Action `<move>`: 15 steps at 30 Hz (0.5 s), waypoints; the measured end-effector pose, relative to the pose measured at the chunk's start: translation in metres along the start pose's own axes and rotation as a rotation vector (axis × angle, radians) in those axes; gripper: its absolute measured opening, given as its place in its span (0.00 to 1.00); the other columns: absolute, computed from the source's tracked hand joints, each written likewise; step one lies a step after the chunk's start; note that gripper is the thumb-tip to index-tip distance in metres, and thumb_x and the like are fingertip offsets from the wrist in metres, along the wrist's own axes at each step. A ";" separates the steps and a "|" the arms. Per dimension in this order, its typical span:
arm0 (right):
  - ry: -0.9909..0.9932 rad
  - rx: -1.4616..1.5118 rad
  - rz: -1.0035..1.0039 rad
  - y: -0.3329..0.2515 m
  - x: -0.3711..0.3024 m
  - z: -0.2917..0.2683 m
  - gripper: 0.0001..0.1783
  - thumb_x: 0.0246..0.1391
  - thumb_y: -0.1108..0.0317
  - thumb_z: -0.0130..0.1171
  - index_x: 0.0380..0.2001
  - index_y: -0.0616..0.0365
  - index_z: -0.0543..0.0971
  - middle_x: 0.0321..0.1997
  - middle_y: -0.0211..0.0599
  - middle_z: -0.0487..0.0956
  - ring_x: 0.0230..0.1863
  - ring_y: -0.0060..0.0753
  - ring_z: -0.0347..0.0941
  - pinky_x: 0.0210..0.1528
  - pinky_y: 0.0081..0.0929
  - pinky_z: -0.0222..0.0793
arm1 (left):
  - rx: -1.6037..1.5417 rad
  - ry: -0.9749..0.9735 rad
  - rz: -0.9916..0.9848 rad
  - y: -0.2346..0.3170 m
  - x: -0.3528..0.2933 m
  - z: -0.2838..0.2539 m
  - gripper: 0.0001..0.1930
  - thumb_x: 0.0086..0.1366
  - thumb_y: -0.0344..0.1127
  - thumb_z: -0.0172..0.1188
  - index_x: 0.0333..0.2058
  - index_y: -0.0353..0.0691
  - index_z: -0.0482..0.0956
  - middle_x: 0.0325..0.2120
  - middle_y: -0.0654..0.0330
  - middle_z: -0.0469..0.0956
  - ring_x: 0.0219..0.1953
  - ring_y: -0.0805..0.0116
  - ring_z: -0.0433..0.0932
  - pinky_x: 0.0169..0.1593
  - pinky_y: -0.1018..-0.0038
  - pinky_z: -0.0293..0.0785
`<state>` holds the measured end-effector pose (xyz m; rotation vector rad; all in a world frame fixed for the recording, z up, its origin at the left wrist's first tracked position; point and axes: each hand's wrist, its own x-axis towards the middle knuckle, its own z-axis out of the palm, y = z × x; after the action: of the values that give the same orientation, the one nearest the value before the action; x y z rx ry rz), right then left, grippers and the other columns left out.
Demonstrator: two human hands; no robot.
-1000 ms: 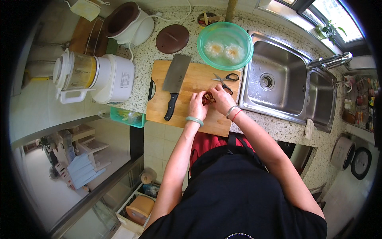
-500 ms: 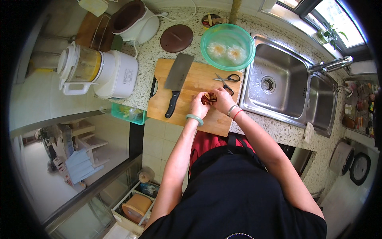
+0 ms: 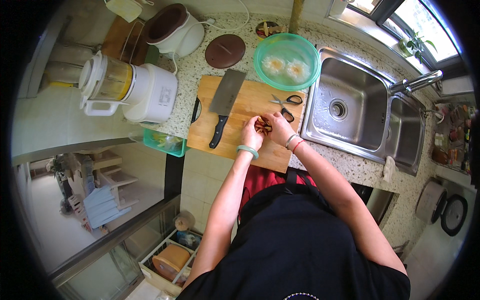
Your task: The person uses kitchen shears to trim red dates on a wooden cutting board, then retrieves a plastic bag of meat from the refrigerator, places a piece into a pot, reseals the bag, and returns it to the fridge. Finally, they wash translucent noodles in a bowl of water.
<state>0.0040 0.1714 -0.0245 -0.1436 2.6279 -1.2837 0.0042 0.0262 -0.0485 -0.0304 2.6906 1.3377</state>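
Hands (image 3: pixel 251 136) close together, fingers curled inward, pinching dark red pieces (image 3: pixel 262 126) between them, over wooden cutting board (image 3: pixel 250 100)

Small cut pieces (image 3: pixel 262 126): deep red, pale cream
Rectangular wooden board (image 3: pixel 202 136): honey-tan
Broad metal cleaver (image 3: pixel 226 97): grey blade, black handle
Slim metal scissors (image 3: pixel 284 104): silver, black loops
Round plastic bowl (image 3: pixel 285 85): translucent mint green
Round lid (image 3: pixel 225 52): brown
Speckled stone bench (image 3: pixel 330 150): cream, dark flecks
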 end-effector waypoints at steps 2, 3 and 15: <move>0.023 -0.007 0.000 0.003 0.000 0.000 0.28 0.38 0.77 0.63 0.49 0.58 0.75 0.43 0.55 0.74 0.46 0.56 0.73 0.51 0.38 0.71 | 0.016 -0.015 0.014 0.005 0.003 0.001 0.24 0.48 0.23 0.68 0.47 0.36 0.75 0.38 0.55 0.81 0.40 0.67 0.80 0.47 0.73 0.76; 0.031 -0.010 -0.006 0.001 0.001 0.001 0.28 0.38 0.77 0.63 0.49 0.58 0.76 0.43 0.55 0.74 0.46 0.56 0.73 0.51 0.38 0.71 | -0.018 -0.023 0.012 -0.001 0.005 0.001 0.23 0.49 0.23 0.67 0.46 0.35 0.76 0.38 0.56 0.81 0.39 0.68 0.80 0.47 0.74 0.76; 0.057 -0.027 0.056 -0.008 0.005 0.003 0.24 0.34 0.77 0.63 0.42 0.61 0.79 0.38 0.51 0.78 0.43 0.52 0.75 0.48 0.37 0.72 | -0.050 -0.146 -0.061 -0.014 0.010 -0.006 0.20 0.46 0.26 0.67 0.42 0.37 0.79 0.40 0.48 0.77 0.41 0.55 0.78 0.48 0.67 0.75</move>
<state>-0.0001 0.1634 -0.0204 -0.0376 2.6774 -1.2525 -0.0057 0.0138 -0.0572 -0.0192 2.5159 1.3343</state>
